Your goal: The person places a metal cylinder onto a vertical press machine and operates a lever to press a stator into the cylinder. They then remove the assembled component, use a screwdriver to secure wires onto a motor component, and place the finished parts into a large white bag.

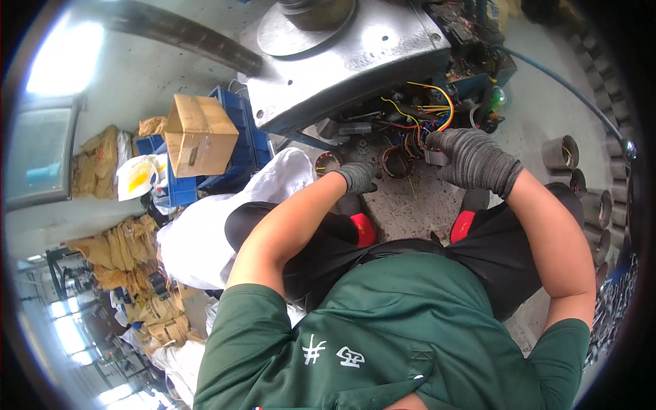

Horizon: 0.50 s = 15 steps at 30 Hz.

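Both my hands wear grey knitted gloves and are low over the floor, beneath a heavy metal machine plate (355,68). My left hand (360,177) is open and loosely curled, with nothing visible in it. It hovers between a wire-wound motor stator (328,162) on its left and another stator (396,164) on its right. My right hand (475,160) is closed round a small grey metal piece (435,157), mostly hidden by the fingers. Beside those fingers are copper-coloured coils (413,145) and a bundle of yellow, red and blue wires (447,113).
An open cardboard box (201,137) rests on blue crates (249,130) at the left. White sacks (205,232) lie by my left leg. Several metal cylinders (560,153) stand at the right, near a blue hose (567,82). A thick metal bar (178,34) juts out at upper left.
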### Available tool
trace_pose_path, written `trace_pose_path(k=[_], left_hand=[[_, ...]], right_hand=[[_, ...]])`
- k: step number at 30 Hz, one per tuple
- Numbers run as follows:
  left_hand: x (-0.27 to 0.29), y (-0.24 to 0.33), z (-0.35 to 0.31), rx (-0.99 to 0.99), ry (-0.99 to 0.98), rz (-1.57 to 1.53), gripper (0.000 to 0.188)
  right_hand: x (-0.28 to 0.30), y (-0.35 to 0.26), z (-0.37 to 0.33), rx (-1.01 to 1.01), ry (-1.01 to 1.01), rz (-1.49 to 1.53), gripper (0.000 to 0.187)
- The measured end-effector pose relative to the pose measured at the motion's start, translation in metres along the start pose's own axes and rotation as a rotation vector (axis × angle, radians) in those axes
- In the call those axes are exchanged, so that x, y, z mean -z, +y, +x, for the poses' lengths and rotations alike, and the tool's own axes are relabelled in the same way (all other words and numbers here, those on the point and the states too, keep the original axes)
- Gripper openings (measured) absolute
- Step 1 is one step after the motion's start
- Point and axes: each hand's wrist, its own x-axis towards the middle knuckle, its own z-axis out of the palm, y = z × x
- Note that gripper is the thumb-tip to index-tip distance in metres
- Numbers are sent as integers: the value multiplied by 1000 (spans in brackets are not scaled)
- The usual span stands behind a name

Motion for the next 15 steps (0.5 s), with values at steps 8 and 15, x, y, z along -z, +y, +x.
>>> trace_pose_path(k=[8,15], left_hand=[[78,-31,-135,301,33,84,44],[110,25,-156,-261,580,-616,55]], right_hand=[[-5,-5,-2,-19,326,363,59],[29,-23,-5,-13,486,1615,51]])
